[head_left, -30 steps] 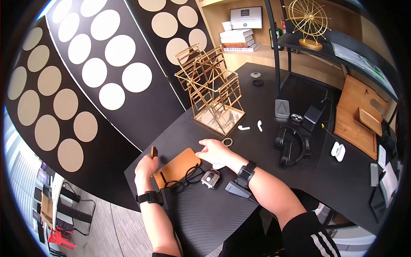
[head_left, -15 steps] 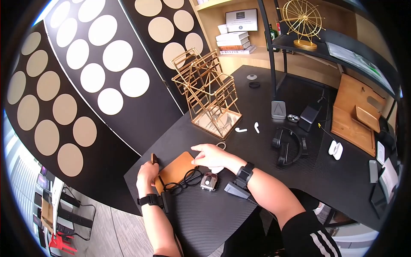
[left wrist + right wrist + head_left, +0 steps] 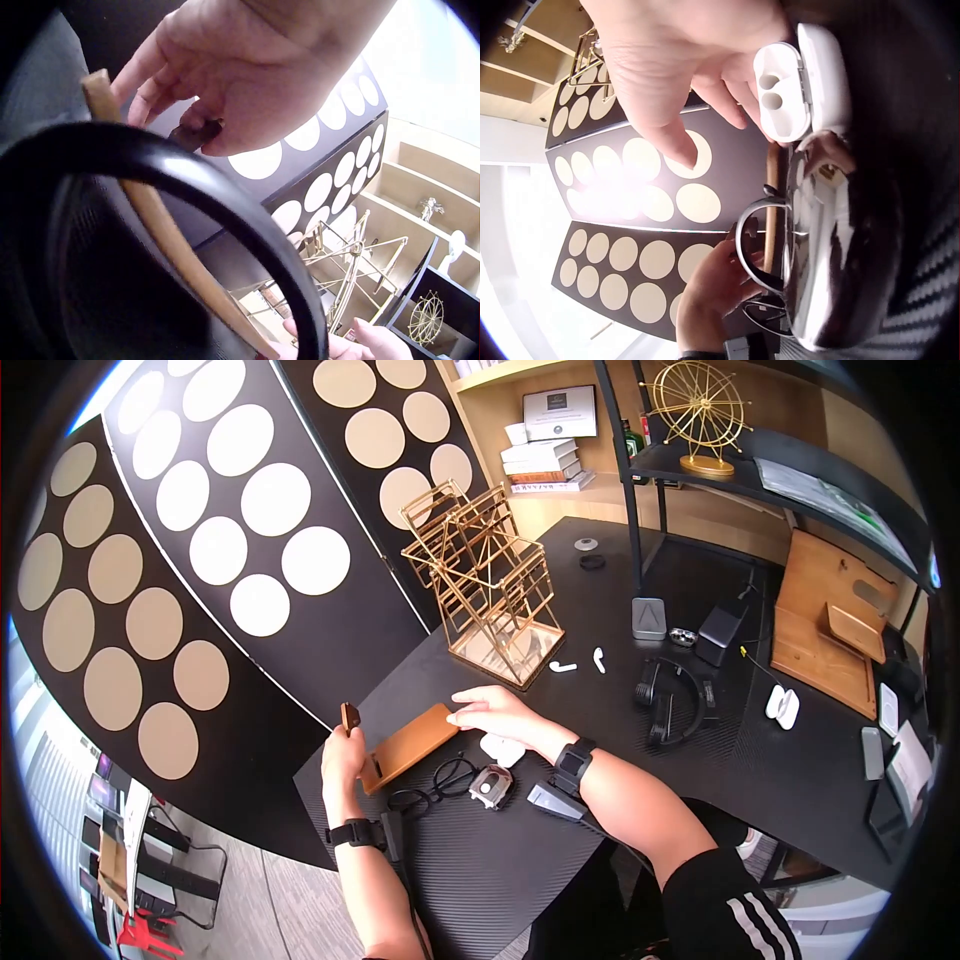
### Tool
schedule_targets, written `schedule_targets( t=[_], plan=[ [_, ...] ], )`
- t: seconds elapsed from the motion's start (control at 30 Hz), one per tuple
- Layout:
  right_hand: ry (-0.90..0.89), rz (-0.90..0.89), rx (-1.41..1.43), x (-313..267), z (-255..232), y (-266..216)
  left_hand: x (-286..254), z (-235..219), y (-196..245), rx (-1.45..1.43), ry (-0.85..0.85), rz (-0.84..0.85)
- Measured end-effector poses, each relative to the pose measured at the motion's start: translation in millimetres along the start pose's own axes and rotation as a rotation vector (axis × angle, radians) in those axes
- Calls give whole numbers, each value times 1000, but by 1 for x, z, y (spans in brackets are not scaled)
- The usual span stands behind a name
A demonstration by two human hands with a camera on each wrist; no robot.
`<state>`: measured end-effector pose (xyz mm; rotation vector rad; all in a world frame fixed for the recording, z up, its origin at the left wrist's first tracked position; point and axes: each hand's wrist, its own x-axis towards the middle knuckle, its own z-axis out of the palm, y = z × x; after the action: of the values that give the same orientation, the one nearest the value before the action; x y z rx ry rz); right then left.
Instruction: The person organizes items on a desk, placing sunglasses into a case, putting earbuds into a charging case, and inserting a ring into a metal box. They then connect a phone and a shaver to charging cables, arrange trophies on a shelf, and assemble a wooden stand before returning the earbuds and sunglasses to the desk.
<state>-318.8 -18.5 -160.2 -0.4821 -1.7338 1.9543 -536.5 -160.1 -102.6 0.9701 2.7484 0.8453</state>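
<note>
A tan flat panel (image 3: 410, 747) lies between the hands, its surface tilted. The left hand (image 3: 343, 757) holds a small dark brown piece (image 3: 349, 717); the left wrist view shows that piece (image 3: 196, 136) at the thumb, and the fingers of the left hand (image 3: 232, 67) touching the panel's end (image 3: 172, 244). At the panel's other end is the right hand (image 3: 497, 717), fingers extended; exact contact is unclear. Black glasses (image 3: 435, 790), a clear-cased device (image 3: 491, 787) and a white earbud case (image 3: 503, 749) lie close by. The right wrist view shows that earbud case (image 3: 782, 97) open.
A gold wire Ferris-wheel model (image 3: 490, 590) stands behind the hands. Two white earbuds (image 3: 563, 667), black headphones (image 3: 675, 700) and a second white case (image 3: 783, 707) lie to the right. A black shelf frame (image 3: 630, 510) rises at the back.
The tan panel has tilted and looks narrower, and the glasses beside it have shifted slightly. The brown piece in the left hand has tipped. The right hand stays by the panel's far end.
</note>
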Motion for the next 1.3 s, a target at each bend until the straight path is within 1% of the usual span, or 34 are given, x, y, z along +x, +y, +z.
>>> schedule_targets(
  t=[0.03, 0.07, 0.13, 0.17, 0.23, 0.27, 0.3, 0.37, 0.4, 0.43, 0.47, 0.53, 0.57, 0.6, 0.63, 0.67, 0.7, 0.73, 0.77, 0.83, 0.87, 0.9, 0.93, 0.97, 1.0, 1.03, 1.1, 1.13, 1.17, 1.2, 1.23, 1.3],
  plan=[
    [22, -56, 86, 1, 1, 2, 2, 1, 0, -4, 3, 10],
    [28, -60, 86, 2, 1, 4, 3, 2, 0, -4, 3, 17],
    [117, -91, 141, 3, 0, 5, 5, 5, 2, -114, -95, 8],
    [128, -95, 142, 5, -1, 9, 5, 6, 4, -112, -100, 19],
    [230, -209, 18, 8, -3, 14, 4, 6, 9, -175, -136, 13],
    [307, -231, -47, 7, -3, 14, 2, 6, 11, -171, -143, 25],
    [321, -235, -45, 7, -3, 13, 0, 6, 14, -212, -153, 14],
    [441, -259, -66, 8, -1, 14, -5, 4, 22, -245, -170, 25],
    [457, -266, 11, 8, 0, 14, -11, 4, 27, -284, -149, 26],
    [479, -274, 17, 9, 0, 15, -16, 5, 31, -323, -131, 28],
    [474, -263, 107, 11, 0, 16, -15, 2, 31, -359, -184, 38],
    [446, -219, 286, 11, -2, 12, -20, -7, 36, -402, -211, 66],
    [463, -306, 226, 11, -1, 9, -24, -13, 39, -423, -226, 87],
    [449, -317, 227, 11, 0, 5, -32, -21, 42, -481, -240, 113],
    [385, -324, 316, 5, 0, -6, -38, -29, 47, -547, -253, 142],
    [301, -349, 375, 9, -2, -8, -38, -35, 47, -577, -230, 194],
    [287, -351, 405, 4, 2, -17, -39, -40, 46, -605, -205, 240],
    [289, -286, 364, -6, 6, -32, -45, -49, 49, -630, -179, 275],
    [251, -277, 385, -14, 9, -43, -53, -58, 53, -653, -150, 309],
    [191, -280, 366, -31, 14, -60, -69, -74, 59, -733, -80, 398],
    [158, -287, 329, -45, 16, -71, -80, -81, 64, -751, -71, 432],
    [128, -293, 291, -60, 14, -80, -93, -87, 71, -740, -46, 478],
    [87, -337, 276, -68, 12, -83, -107, -91, 81, -720, -32, 498],
    [18, -331, 291, -88, 7, -93, -121, -92, 90, -701, -20, 518],
    [16, -328, 295, -109, 4, -102, -136, -90, 102, -691, -25, 544],
    [17, -320, 297, -129, -1, -111, -139, -88, 112, -687, -119, 606],
    [88, -350, 318, -156, -18, -114, -148, -67, 143, -745, -221, 750],
    [193, -355, 295, -172, -28, -118, -158, -61, 162, -712, -308, 805],
    [247, -363, 292, -190, -41, -122, -169, -56, 183, -681, -392, 861],
    [320, -361, 281, -210, -55, -127, -187, -40, 205, -757, -357, 856],
    [396, -361, 268, -231, -68, -130, -196, -32, 223, -769, -460, 881],
    [551, -419, 195, -276, -92, -134, -223, -6, 260, -774, -524, 1010]
  ],
)
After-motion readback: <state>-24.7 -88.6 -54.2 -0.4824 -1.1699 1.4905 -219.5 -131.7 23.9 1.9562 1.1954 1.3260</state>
